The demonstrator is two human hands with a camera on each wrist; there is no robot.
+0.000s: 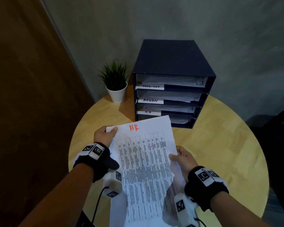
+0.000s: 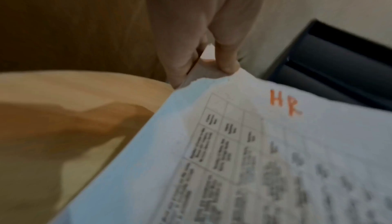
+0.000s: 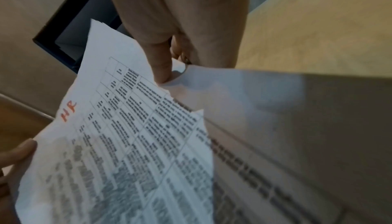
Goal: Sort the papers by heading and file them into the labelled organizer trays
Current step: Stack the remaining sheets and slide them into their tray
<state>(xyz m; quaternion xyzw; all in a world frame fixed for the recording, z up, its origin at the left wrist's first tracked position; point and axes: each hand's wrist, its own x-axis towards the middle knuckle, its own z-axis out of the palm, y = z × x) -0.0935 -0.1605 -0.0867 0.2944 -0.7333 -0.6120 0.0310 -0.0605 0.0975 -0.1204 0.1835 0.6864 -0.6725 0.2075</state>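
Between our two hands, held up off the worktop (image 1: 220, 128), is the sheet headed HR (image 1: 144, 154) in red marker. Our left hand (image 1: 103, 136) has its thumb and fingers pinched on the sheet's top left corner; our right hand (image 1: 184, 158) has its thumb pressed on the right edge, fingers curled beneath, and seems also to hold more papers (image 1: 175, 176) under the top sheet, though we cannot tell how many.

Just beyond the far edge of the sheet stands the organizer (image 1: 170, 63), a dark blue box with four open trays stacked one above another. White labels read, from the top, something like TASK LIST (image 1: 150, 86), then ADMIN (image 1: 150, 100), then HR (image 1: 148, 112); the lowest label is hidden behind the sheet. Every tray we can see into already holds pale papers, so we judge the sorting well along: this sheet is not yet filed and belongs in the third tray down.

The sheet is thin, limp and creased, with ragged edges and a printed table in dense small type. The worktop is round, pale wood. Past our left grip, beside the organizer, sits a small green plant (image 1: 115, 76) in a white pot.
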